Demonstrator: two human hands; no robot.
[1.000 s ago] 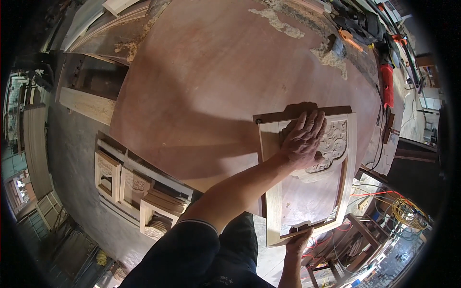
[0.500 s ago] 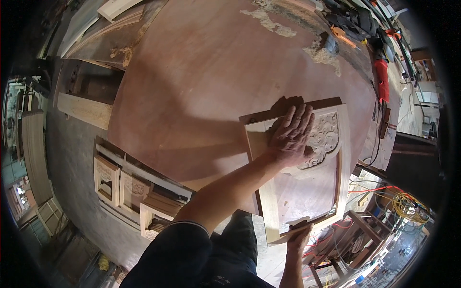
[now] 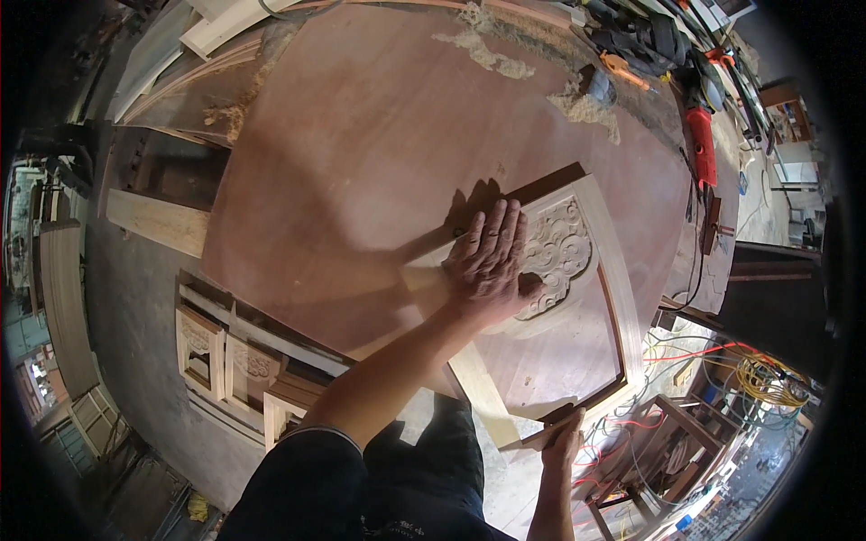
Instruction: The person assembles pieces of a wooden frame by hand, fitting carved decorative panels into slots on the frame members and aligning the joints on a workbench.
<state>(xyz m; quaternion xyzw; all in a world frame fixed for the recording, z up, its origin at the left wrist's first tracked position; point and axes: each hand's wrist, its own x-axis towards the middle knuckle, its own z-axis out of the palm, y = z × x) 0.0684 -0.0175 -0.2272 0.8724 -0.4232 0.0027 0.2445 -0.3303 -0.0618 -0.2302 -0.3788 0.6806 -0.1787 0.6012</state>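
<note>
A pale wooden frame (image 3: 616, 270) lies tilted on the brown work board, its near corner jutting past the board's edge. Carved cloud-like scrolls fill a panel (image 3: 561, 248) at its far end, and the rest of its middle is an opening through which the board shows. My left hand (image 3: 492, 257) rests flat on the far left part of the frame, beside the carving, fingers stretched out. At the near rail my right hand (image 3: 564, 439) holds the frame's edge; the rail hides part of its fingers.
The brown board (image 3: 361, 153) carries heaps of sawdust (image 3: 487, 50). A red power tool (image 3: 701, 149) and an orange-handled tool (image 3: 622, 68) lie at the far right. More carved frames (image 3: 248, 361) stand at lower left. Coiled yellow cable (image 3: 767, 379) hangs at right.
The frame has turned, its far end swinging left with my left hand on it. My right hand has stayed at the near rail. The view has shifted slightly.
</note>
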